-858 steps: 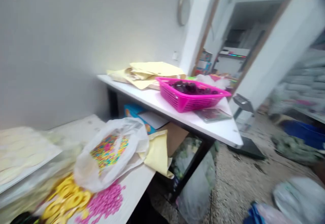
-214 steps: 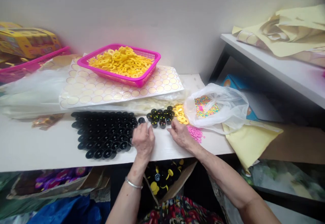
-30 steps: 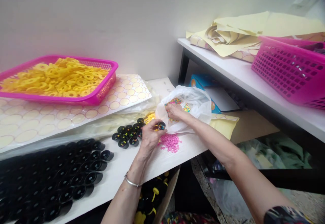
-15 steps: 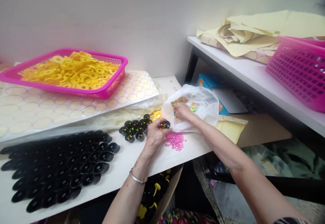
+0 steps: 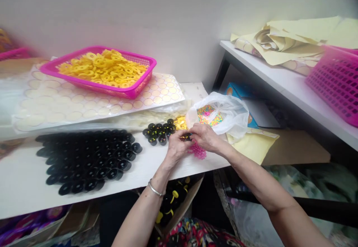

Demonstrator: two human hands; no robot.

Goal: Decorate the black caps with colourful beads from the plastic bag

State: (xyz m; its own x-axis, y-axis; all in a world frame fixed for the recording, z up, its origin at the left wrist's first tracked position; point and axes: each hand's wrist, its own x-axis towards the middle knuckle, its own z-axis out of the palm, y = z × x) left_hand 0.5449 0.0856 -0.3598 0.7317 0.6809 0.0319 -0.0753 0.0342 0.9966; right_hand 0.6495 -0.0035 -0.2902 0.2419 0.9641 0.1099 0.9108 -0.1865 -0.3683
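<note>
The left hand (image 5: pixel 176 147) is curling its fingers around one small black cup (image 5: pixel 187 137), pinching it so its open side is facing up. The right hand (image 5: pixel 205 137) is meeting it from the other side, with its fingertips pressed together right at the cup's mouth. They seem to be holding something tiny, but it is too small to see. The two hands are touching over the front edge of the white table (image 5: pixel 25 187).

Just under the hands, a little heap of pink beads (image 5: pixel 198 151) is lying within easy reach. Just behind the right hand, a white plastic bag (image 5: pixel 233 114) is sitting open, showing many-colored sprinkles (image 5: pixel 209 115) inside. A small bunch of black cups (image 5: pixel 159 131) is waiting beside the left hand. Farther left, many more black cups (image 5: pixel 89 159) are standing in neat rows. At the back, a pink basket (image 5: pixel 84 84) is holding yellow rings (image 5: pixel 103 68), resting on a sheet of round stickers (image 5: pixel 64 103).
</note>
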